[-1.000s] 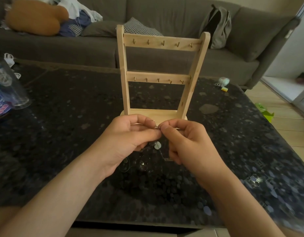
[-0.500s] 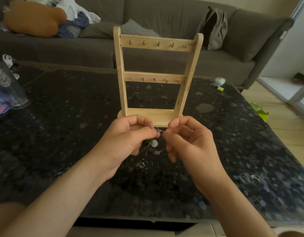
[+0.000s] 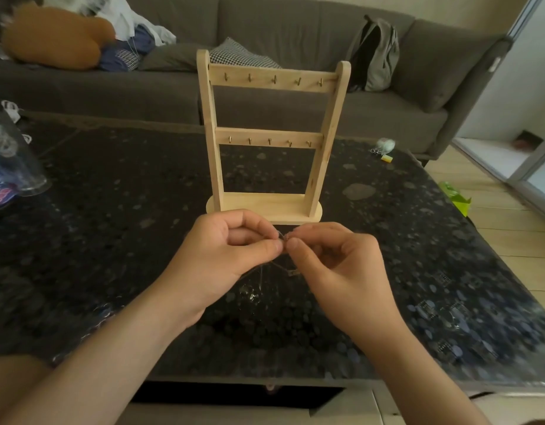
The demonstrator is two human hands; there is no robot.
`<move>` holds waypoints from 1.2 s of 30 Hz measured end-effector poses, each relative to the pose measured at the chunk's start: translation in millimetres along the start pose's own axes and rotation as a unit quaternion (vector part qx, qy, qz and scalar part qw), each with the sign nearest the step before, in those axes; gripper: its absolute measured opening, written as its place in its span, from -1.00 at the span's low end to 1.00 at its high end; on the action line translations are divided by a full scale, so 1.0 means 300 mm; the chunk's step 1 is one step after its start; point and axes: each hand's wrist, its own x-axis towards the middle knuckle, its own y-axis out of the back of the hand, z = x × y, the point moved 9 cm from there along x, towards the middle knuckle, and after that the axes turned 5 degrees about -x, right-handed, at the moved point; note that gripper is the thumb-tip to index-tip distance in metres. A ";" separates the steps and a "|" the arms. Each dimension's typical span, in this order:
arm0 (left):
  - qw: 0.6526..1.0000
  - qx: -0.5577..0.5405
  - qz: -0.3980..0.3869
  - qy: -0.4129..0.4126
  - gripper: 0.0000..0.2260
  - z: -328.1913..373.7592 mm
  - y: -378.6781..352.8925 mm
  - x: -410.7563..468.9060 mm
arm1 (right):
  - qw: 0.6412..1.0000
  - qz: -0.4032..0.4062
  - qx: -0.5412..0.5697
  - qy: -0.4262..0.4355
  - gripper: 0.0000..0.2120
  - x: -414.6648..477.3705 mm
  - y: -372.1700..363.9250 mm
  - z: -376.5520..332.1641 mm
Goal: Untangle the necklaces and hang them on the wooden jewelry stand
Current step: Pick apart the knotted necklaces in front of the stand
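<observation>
No writing can be read.

Far out to the left of the left hand (image 3: 225,256), on the dark table (image 3: 112,210), a blue and pink packet (image 3: 1,196) bears pale printed marks. They are cut off at the picture's edge and too blurred to read.

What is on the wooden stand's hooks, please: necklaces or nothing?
Nothing: both rows of hooks on the stand are bare; the necklaces are pinched in front.

Grey sofa (image 3: 295,111) – backpack (image 3: 377,53), plush (image 3: 53,38).
</observation>
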 end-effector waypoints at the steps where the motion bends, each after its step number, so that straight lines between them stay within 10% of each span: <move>1: 1.000 0.005 0.002 -0.003 -0.93 0.004 0.000 -0.004 | 1.000 -0.006 0.005 -0.002 -0.87 -0.002 -0.002 -0.002; 17: 0.996 0.080 0.033 0.000 -0.94 0.027 0.026 -0.017 | 0.988 -0.044 -0.146 0.013 -0.92 -0.014 -0.028 -0.037; 36: 0.996 0.033 -0.068 0.053 -0.92 -0.004 -0.026 -0.020 | 0.933 0.146 -0.230 0.237 -0.95 -0.088 0.036 -0.149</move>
